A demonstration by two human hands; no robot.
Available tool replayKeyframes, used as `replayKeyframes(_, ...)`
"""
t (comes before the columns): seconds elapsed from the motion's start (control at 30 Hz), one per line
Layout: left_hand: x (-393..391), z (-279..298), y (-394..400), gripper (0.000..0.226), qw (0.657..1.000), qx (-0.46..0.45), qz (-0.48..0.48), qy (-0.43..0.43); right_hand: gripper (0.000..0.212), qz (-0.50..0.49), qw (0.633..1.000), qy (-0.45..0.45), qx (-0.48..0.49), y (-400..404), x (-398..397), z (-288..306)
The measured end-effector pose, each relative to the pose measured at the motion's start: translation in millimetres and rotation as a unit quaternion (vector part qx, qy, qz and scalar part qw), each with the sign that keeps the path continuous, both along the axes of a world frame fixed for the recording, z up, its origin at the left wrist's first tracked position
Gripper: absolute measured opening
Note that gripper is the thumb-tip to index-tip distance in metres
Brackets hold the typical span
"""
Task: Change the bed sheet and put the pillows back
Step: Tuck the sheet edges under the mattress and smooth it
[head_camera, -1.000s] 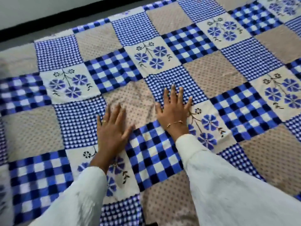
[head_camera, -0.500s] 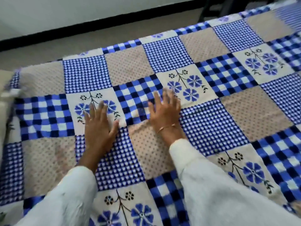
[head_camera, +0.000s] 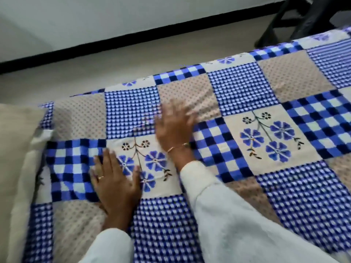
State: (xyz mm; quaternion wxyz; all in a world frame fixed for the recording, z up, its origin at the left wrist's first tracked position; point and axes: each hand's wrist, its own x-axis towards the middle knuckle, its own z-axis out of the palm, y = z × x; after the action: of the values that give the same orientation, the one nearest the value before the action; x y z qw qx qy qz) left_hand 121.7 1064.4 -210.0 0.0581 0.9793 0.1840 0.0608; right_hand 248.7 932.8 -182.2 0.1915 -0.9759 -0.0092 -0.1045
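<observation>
A person in white sleeves presses both hands flat on a blue, white and tan patchwork bed sheet (head_camera: 237, 95) that covers the bed across the frame, its far edge running from 9 toward 2 o'clock beside a pale floor (head_camera: 114, 61). The left hand (head_camera: 116, 182), at 7 o'clock and wearing a ring, lies with fingers straight on a flower square; the right hand (head_camera: 173, 128), near centre and blurred, spreads its fingers over a tan square. A beige pillow (head_camera: 15, 158) lies at 9 o'clock.
</observation>
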Motion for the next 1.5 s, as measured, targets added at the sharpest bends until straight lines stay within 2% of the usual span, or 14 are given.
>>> replayKeyframes(0.03, 0.2, -1.3, -0.8, 0.079, 1.0, 0.001, -0.004, -0.007, 0.051, -0.081, 0.996, 0.038, 0.01, -6.5, 15.0, 0.8)
replayKeyframes(0.1, 0.2, -3.4, -1.7, 0.077, 1.0, 0.007, -0.012, -0.022, 0.062, -0.114, 0.983, 0.144, -0.026, -9.0, 38.0, -4.4)
replayKeyframes(0.27, 0.7, -7.8, -1.5, 0.077, 0.999, 0.01, -0.013, -0.043, 0.062, 0.047, 0.989, 0.117, -0.082, 52.7, 69.2, -9.4)
replayKeyframes(0.4, 0.8, -9.3, -2.5, 0.077, 0.999, 0.009, -0.015, -0.051, 0.056, 0.198, 0.963, 0.16, -0.09, 84.8, 94.1, 6.1)
replayKeyframes(0.43, 0.8, -9.6, -2.7, 0.077, 0.998, 0.009, -0.015, -0.053, 0.053, 0.197, 0.962, 0.178, -0.06, 84.1, 98.6, 8.9)
replayKeyframes(0.5, 0.3, -10.4, -2.5, 0.077, 0.998, 0.005, -0.012, -0.059, 0.054, 0.114, 0.976, 0.183, -0.013, 77.8, 100.1, 7.1)
replayKeyframes(0.6, 1.5, -9.6, -3.3, 0.077, 0.998, 0.0, -0.013, -0.059, 0.064, 0.04, 0.985, 0.14, -0.092, 75.1, 91.9, -7.0)
replayKeyframes(0.9, 4.5, -11.6, -2.0, 0.072, 0.998, 0.003, -0.02, -0.063, 0.053, 0.16, 0.971, 0.143, -0.102, 108.8, 132.7, -17.0)
replayKeyframes(0.97, 3.3, -13.1, -2.6, 0.073, 0.998, -0.004, -0.02, -0.056, 0.052, 0.174, 0.969, 0.16, -0.072, 105.5, 131.1, -7.2)
replayKeyframes(1.03, 2.4, -13.6, -2.7, 0.073, 0.998, -0.013, -0.024, -0.062, 0.051, 0.131, 0.979, 0.153, 0.009, 94.0, 125.5, 7.2)
replayKeyframes(1.13, 3.8, -15.4, -1.6, 0.074, 0.997, -0.018, -0.021, -0.077, 0.052, -0.08, 0.984, 0.129, 0.095, 54.8, 101.1, 18.1)
replayKeyframes(1.2, 3.7, -16.5, -1.3, 0.074, 0.996, -0.017, -0.021, -0.082, 0.06, -0.141, 0.976, 0.162, 0.029, 37.6, 79.4, 10.5)
replayKeyframes(1.27, 2.3, -17.2, -1.1, 0.075, 0.996, -0.022, -0.023, -0.081, 0.07, -0.112, 0.98, 0.154, -0.056, 40.7, 71.9, -5.6)
replayKeyframes(1.5, 1.9, -19.2, -1.4, 0.074, 0.996, -0.027, -0.016, -0.085, 0.068, 0.008, 0.98, 0.15, -0.128, 67.4, 130.2, -18.7)
